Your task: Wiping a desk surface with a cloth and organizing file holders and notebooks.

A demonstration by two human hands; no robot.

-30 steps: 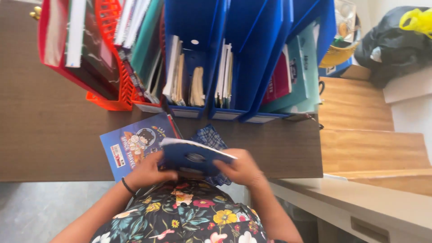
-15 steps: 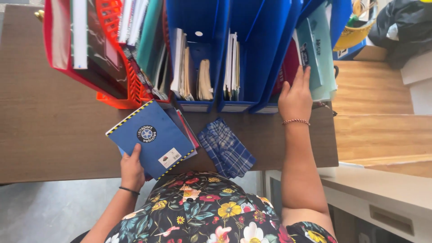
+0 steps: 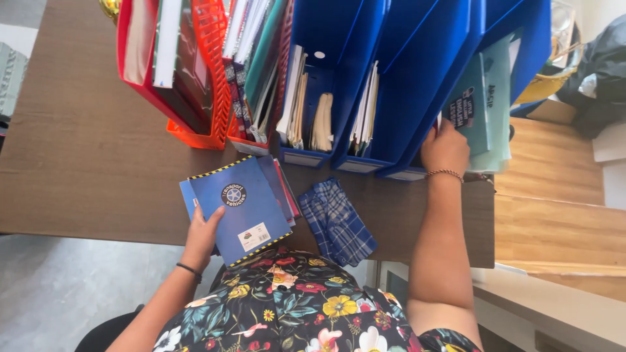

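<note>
surface: brown wood-grain desk, seen from above, its near edge against the person's flowered top.
room: grey floor below left of the desk; lighter wooden steps to the right, a dark bag past them in the far corner.
back row: red slotted file holders at the left, packed with books and folders; blue magazine files in the middle and right, thin booklets standing in them.
left hand: gripping the near left edge of a blue workbook, thumb on the cover; a black band on the wrist.
blue workbook: has a yellow-and-black striped border, lies tilted on top of a small pile of thin books near the front edge of the desk.
right hand: reached up to the rightmost blue file, fingers closed on a teal book standing there; a beaded bracelet on the wrist.
between the arms: a folded blue plaid cloth, just beside the pile and apart from both hands.
in the way: the right forearm crosses the desk's right end and hides part of it.
</note>
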